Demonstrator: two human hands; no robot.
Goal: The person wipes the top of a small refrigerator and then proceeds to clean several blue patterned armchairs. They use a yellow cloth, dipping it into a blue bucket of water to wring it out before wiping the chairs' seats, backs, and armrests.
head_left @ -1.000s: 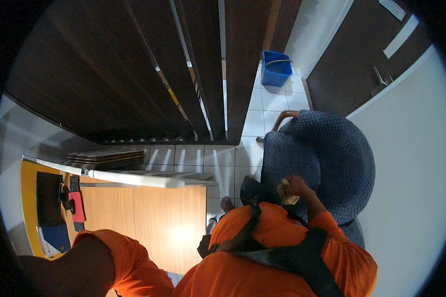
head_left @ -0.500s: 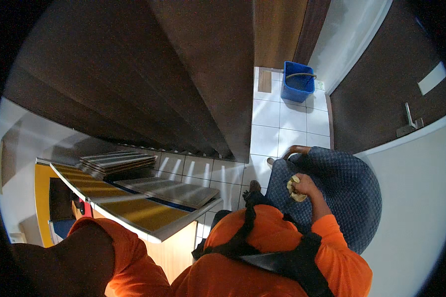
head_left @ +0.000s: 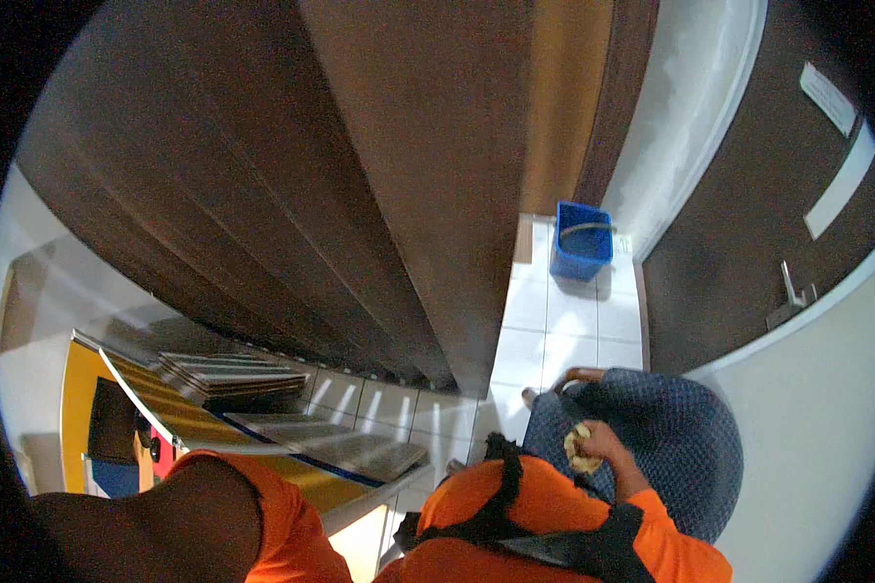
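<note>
My right hand (head_left: 601,440) is closed around a crumpled pale-yellow cloth (head_left: 580,451). It is over the seat of a dark blue chair with a small check pattern (head_left: 685,437), whose brown curved armrest (head_left: 585,373) shows at the far side. The cloth seems to rest against the upholstery, though I cannot tell how firmly. My left arm (head_left: 156,520), bare below an orange sleeve, stretches off at the lower left, and its hand is not visible.
A blue bucket with a handle (head_left: 581,243) stands on the white floor tiles (head_left: 569,311) ahead. Long dark brown slats (head_left: 292,194) fill the left. Stacked flat panels (head_left: 233,374) lie beside a yellow-topped table (head_left: 331,491). A dark door with a metal handle (head_left: 792,296) is at right.
My view has tilted upward, so the bucket, chair and door sit lower in the picture. My right hand still grips the cloth over the chair. My left arm has shifted slightly.
</note>
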